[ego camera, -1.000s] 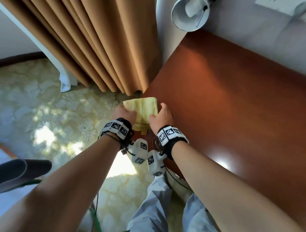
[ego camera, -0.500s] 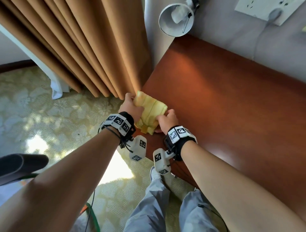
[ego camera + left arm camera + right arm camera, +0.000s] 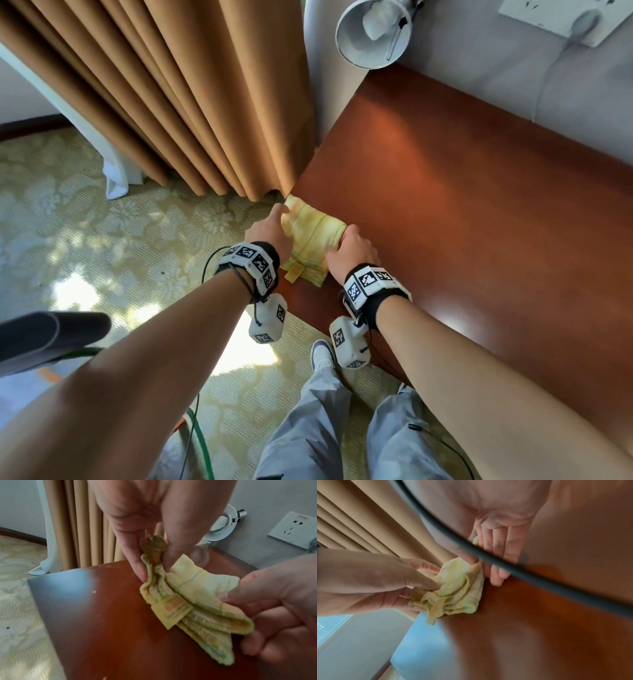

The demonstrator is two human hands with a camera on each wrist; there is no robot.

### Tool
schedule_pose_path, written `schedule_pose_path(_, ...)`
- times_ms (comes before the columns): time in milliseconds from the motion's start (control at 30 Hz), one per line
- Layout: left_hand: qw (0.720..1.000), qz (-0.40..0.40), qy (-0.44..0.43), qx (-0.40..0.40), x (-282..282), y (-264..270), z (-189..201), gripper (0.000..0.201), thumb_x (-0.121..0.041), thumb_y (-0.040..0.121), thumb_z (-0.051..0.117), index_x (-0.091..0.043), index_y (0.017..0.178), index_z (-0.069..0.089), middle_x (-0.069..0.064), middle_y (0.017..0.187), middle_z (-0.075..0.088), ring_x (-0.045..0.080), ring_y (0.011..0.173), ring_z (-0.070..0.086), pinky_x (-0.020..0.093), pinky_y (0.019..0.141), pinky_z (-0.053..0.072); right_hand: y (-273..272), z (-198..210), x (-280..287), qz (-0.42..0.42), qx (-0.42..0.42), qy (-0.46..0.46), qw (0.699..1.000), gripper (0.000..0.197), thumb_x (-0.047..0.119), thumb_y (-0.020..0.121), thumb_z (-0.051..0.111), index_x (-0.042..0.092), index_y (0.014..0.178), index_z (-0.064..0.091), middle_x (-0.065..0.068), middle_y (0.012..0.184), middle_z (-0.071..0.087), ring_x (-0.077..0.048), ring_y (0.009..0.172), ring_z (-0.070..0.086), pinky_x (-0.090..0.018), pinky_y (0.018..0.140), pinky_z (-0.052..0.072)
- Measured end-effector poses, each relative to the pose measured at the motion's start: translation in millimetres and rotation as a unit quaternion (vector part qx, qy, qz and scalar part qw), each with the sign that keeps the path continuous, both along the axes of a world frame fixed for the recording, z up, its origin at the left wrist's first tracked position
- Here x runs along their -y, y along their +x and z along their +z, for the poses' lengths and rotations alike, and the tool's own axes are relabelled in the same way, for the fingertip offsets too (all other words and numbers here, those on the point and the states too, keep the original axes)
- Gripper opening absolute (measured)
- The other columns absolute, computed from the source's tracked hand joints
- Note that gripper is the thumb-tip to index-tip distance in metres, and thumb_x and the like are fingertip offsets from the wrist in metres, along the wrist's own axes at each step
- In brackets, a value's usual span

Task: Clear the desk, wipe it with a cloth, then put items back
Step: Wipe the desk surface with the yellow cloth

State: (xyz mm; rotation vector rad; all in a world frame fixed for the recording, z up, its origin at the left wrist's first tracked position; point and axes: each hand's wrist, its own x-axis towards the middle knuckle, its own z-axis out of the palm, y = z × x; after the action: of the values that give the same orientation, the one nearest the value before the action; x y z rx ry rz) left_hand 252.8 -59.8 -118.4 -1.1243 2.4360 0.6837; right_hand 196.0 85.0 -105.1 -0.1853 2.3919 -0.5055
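A folded yellow cloth (image 3: pixel 310 240) lies bunched on the near left corner of the red-brown wooden desk (image 3: pixel 462 205). My left hand (image 3: pixel 282 214) pinches its far left end between thumb and fingers; the left wrist view shows the pinch (image 3: pixel 155 559) and the cloth (image 3: pixel 192 592) with a label tag. My right hand (image 3: pixel 342 238) grips the cloth's right end, fingers curled round its folds (image 3: pixel 254 616). In the right wrist view the cloth (image 3: pixel 458 586) sits at the desk edge between both hands. The cloth's underside is hidden.
Brown curtains (image 3: pixel 191 96) hang close to the desk's left edge. A white lamp shade (image 3: pixel 373 31) stands at the desk's far corner, and a socket plate (image 3: pixel 561 17) is on the grey wall. A dark chair edge (image 3: pixel 44 335) and green cable (image 3: pixel 202 445) are on the carpet.
The cloth, flat and square a second ago, is now bunched between my hands. Both hands have shifted right and forward onto the desk corner.
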Motion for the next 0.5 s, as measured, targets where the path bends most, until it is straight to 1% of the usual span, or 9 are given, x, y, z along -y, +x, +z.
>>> schedule_pose_path(67,1.0,0.0,0.013,-0.016,1.6,-9.0,-0.3,0.049,-0.017,0.092,0.053,-0.039,0.135,0.04,0.004,0.089,0.063,0.027,0.081,0.064,0.034,0.063,0.051,-6.1,-3.9,-0.3,-0.004,-0.024,-0.008,1.0,0.039,0.029,0.097,0.055,0.011,0.129,0.043,-0.017,0.124,0.062,-0.041,0.113,0.057,-0.044,0.092,0.046)
schedule_pose_path(133,0.999,-0.004,0.016,-0.037,2.6,-20.5,-2.6,0.049,-0.018,0.094,0.054,-0.038,0.138,0.043,0.005,0.102,0.065,0.029,0.089,0.065,0.038,0.075,0.057,-14.6,-5.6,1.2,-0.013,-0.039,-0.015,0.999,0.042,0.028,0.097,0.055,0.012,0.132,0.039,-0.016,0.123,0.062,-0.04,0.112,0.057,-0.044,0.09,0.046)
schedule_pose_path(167,0.999,-0.008,0.013,-0.047,2.6,-26.6,-4.5,0.049,-0.019,0.095,0.054,-0.037,0.139,0.043,0.006,0.106,0.065,0.03,0.094,0.065,0.04,0.081,0.057,-19.3,-6.3,2.1,-0.02,-0.048,-0.02,0.998,0.042,0.028,0.097,0.056,0.013,0.133,0.038,-0.016,0.122,0.062,-0.04,0.111,0.058,-0.044,0.089,0.046)
schedule_pose_path(200,0.998,-0.011,0.008,-0.056,2.9,-32.2,-6.4,0.049,-0.019,0.096,0.054,-0.037,0.14,0.043,0.007,0.108,0.064,0.03,0.098,0.064,0.041,0.085,0.056,-23.9,-5.9,3.7,-0.026,-0.053,-0.023,0.998,0.042,0.027,0.097,0.056,0.014,0.133,0.037,-0.015,0.121,0.063,-0.04,0.111,0.058,-0.044,0.088,0.047)
schedule_pose_path(233,0.998,-0.013,0.002,-0.062,4.2,-37.2,-8.7,0.05,-0.019,0.096,0.053,-0.037,0.141,0.042,0.007,0.11,0.063,0.031,0.101,0.063,0.04,0.085,0.054,-28.4,-6.2,6.4,-0.03,-0.057,-0.029,0.998,0.041,0.026,0.097,0.056,0.015,0.132,0.037,-0.015,0.12,0.063,-0.04,0.11,0.058,-0.044,0.087,0.048)
schedule_pose_path(300,0.998,-0.016,-0.016,-0.062,11.7,-43.9,-12.4,0.05,-0.02,0.097,0.053,-0.038,0.143,0.042,0.008,0.114,0.062,0.032,0.105,0.062,0.036,0.081,0.05,-34.1,-6.6,16.0,-0.035,-0.055,-0.041,0.997,0.039,0.022,0.097,0.055,0.014,0.13,0.038,-0.016,0.12,0.062,-0.04,0.111,0.058,-0.044,0.086,0.048)
schedule_pose_path(333,0.998,-0.012,-0.025,-0.059,18.0,-44.2,-13.0,0.051,-0.019,0.098,0.053,-0.038,0.144,0.042,0.008,0.117,0.062,0.032,0.107,0.061,0.036,0.081,0.049,-35.4,-6.6,23.7,-0.036,-0.049,-0.048,0.997,0.037,0.02,0.097,0.054,0.013,0.13,0.039,-0.017,0.12,0.062,-0.041,0.111,0.058,-0.044,0.087,0.048)
schedule_pose_path(433,0.998,0.018,-0.05,-0.038,46.5,-35.3,-14.1,0.053,-0.016,0.097,0.053,-0.039,0.144,0.045,0.009,0.128,0.061,0.033,0.112,0.061,0.038,0.09,0.053,-31.9,-5.5,54.7,-0.032,-0.024,-0.073,0.997,0.034,0.016,0.096,0.054,0.013,0.128,0.041,-0.018,0.122,0.061,-0.04,0.114,0.058,-0.042,0.089,0.047)
schedule_pose_path(500,0.998,0.047,-0.048,-0.02,68.8,-18.9,-12.4,0.058,-0.01,0.095,0.053,-0.038,0.144,0.047,0.008,0.131,0.061,0.031,0.11,0.063,0.039,0.092,0.055,-22.6,-4.5,79.3,-0.006,-0.013,-0.088,0.996,0.033,0.014,0.096,0.054,0.012,0.127,0.043,-0.018,0.124,0.061,-0.04,0.115,0.057,-0.042,0.092,0.047)
